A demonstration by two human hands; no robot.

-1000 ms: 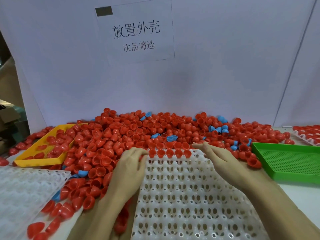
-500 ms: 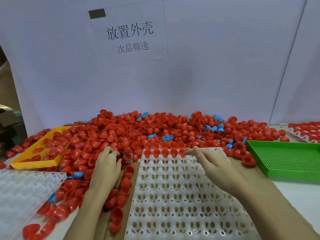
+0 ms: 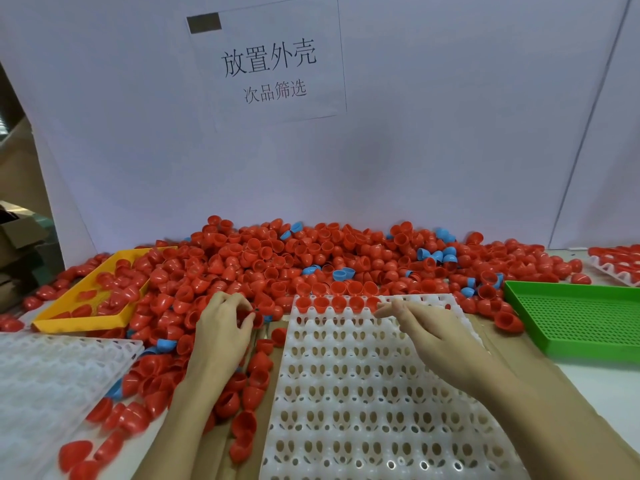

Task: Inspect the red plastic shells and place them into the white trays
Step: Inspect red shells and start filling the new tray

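White tray (image 3: 374,393) lies nearest on the tabletop, its cells bare except five red shells (image 3: 337,302) seated along the far row. Right hand (image 3: 438,337) hovers over that row, grip narrow, fingers extended, holding nothing; left hand (image 3: 221,327) beside the tray pinches one red shell (image 3: 250,315). Beyond, the loose shell heap (image 3: 311,258) spreads between yellow tray (image 3: 74,318) and green tray (image 3: 581,323).

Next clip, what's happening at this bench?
A person is sorting red shells from a big loose pile into the white tray in front of them. So far only part of its far row holds shells; the other pockets are empty. The left hand is picking a red shell out of the pile beside the tray, while the right hand hovers over the tray's far end, fingers extended.
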